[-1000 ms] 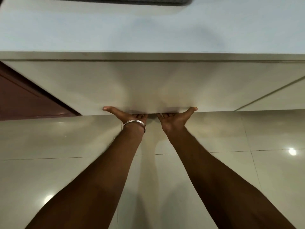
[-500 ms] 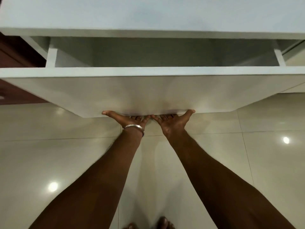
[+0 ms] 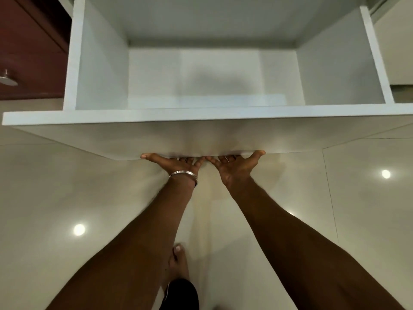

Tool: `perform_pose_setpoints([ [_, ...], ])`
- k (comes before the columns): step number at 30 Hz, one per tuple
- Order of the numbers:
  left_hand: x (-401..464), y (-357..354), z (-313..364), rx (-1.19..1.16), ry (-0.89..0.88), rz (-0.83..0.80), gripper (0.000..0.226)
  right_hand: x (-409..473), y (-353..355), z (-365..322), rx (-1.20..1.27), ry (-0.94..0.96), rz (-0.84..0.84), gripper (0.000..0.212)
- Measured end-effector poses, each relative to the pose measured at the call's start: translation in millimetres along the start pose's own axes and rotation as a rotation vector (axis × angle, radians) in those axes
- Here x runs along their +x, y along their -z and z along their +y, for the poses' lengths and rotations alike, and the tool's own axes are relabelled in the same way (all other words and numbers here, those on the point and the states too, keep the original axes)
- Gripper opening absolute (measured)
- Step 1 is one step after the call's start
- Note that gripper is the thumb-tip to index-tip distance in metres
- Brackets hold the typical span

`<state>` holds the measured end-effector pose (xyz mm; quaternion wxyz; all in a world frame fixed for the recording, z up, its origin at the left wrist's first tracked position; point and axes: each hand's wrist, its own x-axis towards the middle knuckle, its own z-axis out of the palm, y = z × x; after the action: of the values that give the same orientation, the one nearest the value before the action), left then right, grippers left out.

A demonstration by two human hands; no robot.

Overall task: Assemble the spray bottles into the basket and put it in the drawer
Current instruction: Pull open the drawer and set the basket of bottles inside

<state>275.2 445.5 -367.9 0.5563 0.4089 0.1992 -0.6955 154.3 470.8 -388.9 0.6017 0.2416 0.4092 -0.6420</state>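
1. Head view: I am looking down into a white drawer (image 3: 223, 114) that stands pulled out, its front panel running across the middle of the picture.
2. My left hand (image 3: 178, 163) is palm-up under the bottom edge of the front panel, thumb stretched out to the left along that edge; its fingers (image 3: 188, 159) curl up behind the panel (only their bases show), hooked on the edge rather than spread.
3. My right hand (image 3: 234, 166) sits just beside it, also palm-up, thumb out to the right, fingers hooked under the same edge.
4. A metal bangle (image 3: 184, 174) circles the left wrist.
5. The inside of the drawer shows bare white walls and floor with a soft shadow in the middle; I can see no basket or spray bottles anywhere in this view, so I cannot tell where they are.
6. A dark red cabinet front (image 3: 29, 48) with a round metal knob (image 3: 7, 78) stands to the left of the drawer.
7. Glossy pale floor tiles (image 3: 357, 220) lie below, with light spots reflected in them, and one bare foot (image 3: 178, 262) shows between my forearms.
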Motion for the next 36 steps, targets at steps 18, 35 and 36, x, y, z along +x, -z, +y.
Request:
perform_pose_setpoints([
  [18, -39.7, 58.6, -10.8, 0.023, 0.001, -0.045, 0.114, -41.4, 58.7, 17.0, 0.018, -0.008, -0.05, 0.108],
  [35, -88.3, 78.2, -1.7, 0.113, 0.07, 0.053, 0.117, -92.4, 66.9, 16.5, -0.035, -0.013, 0.062, 0.095],
  [36, -97.8, 75.0, -1.5, 0.122, 0.077, 0.064, 0.117, -101.7, 64.8, 16.9, -0.044, -0.011, 0.083, 0.094],
])
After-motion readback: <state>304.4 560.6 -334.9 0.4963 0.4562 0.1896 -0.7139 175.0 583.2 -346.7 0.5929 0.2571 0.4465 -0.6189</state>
